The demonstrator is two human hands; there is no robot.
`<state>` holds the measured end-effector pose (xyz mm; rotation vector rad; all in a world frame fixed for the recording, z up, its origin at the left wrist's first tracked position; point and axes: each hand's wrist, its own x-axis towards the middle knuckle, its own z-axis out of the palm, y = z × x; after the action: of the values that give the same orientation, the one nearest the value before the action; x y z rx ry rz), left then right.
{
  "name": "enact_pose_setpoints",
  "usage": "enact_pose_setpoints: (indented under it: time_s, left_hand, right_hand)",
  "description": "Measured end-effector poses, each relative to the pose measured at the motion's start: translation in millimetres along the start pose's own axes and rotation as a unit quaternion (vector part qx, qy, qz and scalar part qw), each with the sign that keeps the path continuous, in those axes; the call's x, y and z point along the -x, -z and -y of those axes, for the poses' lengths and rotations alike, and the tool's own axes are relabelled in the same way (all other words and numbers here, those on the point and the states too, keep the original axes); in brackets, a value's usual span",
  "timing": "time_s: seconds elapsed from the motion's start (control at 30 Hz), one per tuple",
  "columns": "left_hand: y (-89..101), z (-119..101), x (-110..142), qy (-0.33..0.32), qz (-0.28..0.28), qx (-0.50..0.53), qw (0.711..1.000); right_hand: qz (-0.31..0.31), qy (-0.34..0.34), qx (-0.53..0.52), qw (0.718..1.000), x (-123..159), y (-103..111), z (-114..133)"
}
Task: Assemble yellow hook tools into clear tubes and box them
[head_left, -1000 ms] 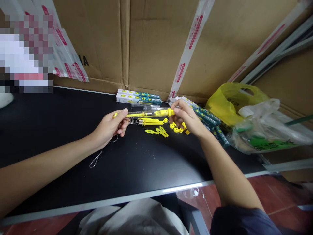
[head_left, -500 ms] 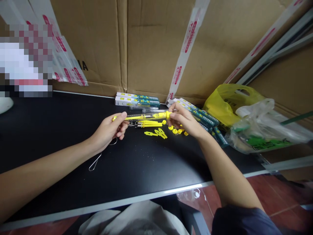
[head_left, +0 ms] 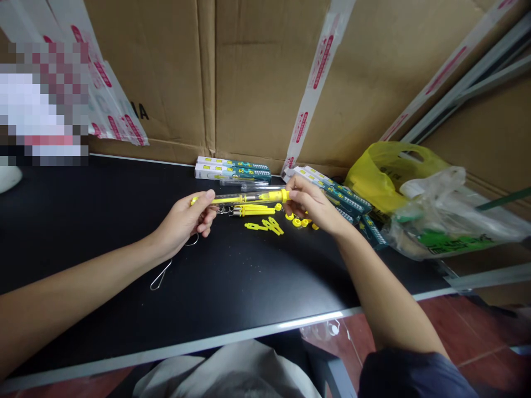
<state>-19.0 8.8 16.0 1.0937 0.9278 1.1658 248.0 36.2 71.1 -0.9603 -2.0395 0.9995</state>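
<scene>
A clear tubular spring scale [head_left: 244,198] with yellow inner parts is held nearly level above the black table. My left hand [head_left: 180,220] is closed on its left end, thumb on top. At the other end, my right hand [head_left: 312,203] pinches around the yellow cap, its fingertips partly hidden. Below the tube lie several yellow rods with metal ends [head_left: 257,210], and nearer to me some flat yellow tabs [head_left: 271,225]. Small yellow caps [head_left: 296,222] are scattered beneath my right hand. A bent wire hook [head_left: 160,276] shows below my left wrist.
Clear tubes [head_left: 259,188] lie behind the scale. Printed boxes [head_left: 232,168] rest against the cardboard wall [head_left: 257,83], with more boxes [head_left: 344,193] behind my right hand. A yellow bag [head_left: 369,171] and a clear bag [head_left: 460,221] sit at the right. A pale rounded object [head_left: 9,176] is far left.
The whole view has shifted slightly since the first frame. Both hands keep their hold on the spring scale, and the loose parts lie as before.
</scene>
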Motion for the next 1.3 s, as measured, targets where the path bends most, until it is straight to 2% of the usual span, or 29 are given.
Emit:
enact_pose_setpoints:
  time_s: [0.23, 0.63, 1.1, 1.3]
  left_hand:
    - [-1.9, -1.2, 0.4, 0.0, -0.003, 0.001, 1.0]
    - [-2.4, -2.7, 1.3, -0.003, -0.007, -0.001, 1.0]
    - [-1.2, 0.3, 0.4, -0.008, 0.004, -0.004, 1.0]
    - [-1.2, -1.4, 0.2, -0.006, -0.005, 0.001, 1.0]
  right_hand:
    - [-0.029, -0.022, 0.056, 0.998, -1.0, -2.6, -0.6]
    - [0.0, 0.009, 0.011, 1.0, -1.2, 1.2, -3.0]
    - [0.0, -0.02, 0.03, 0.999, 0.2, -2.6, 0.6]
    - [-0.009, -0.013, -0.03, 0.999, 0.9, -2.3, 0.8]
